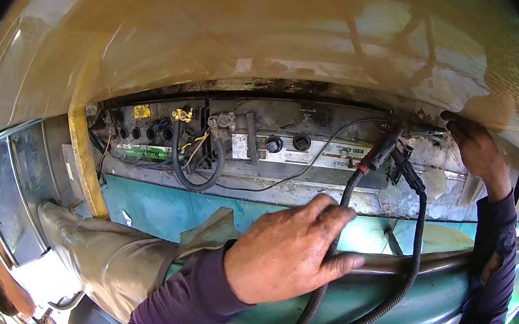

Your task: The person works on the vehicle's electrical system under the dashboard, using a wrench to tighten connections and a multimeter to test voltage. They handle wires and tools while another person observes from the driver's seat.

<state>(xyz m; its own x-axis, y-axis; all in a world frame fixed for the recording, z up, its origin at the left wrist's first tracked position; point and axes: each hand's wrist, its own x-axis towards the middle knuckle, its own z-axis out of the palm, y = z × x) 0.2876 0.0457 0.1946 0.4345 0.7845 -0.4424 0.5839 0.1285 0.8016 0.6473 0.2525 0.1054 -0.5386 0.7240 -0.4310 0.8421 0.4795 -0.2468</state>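
Note:
My left hand [291, 249] is closed around a thick black cable [350, 189], which runs between its fingers and thumb. The cable ends in a dark clamp with a red band [364, 166], at the right end of a long battery [319, 115]. Beside it a second black cable [420, 226] leads up to another dark clamp [408, 172]. At the far right, my right hand [480, 152] reaches to the edge beyond the battery with its fingers stretched out. Nothing shows between them, though the palm side is hidden.
Another battery [156, 126] with a yellow terminal clamp [183, 115] stands at the left. A looped black cable [200, 186] and a thin wire [294, 177] cross the front. A brown panel [242, 26] overhangs everything, beside a yellow post [86, 165]. Below is a teal panel [153, 199].

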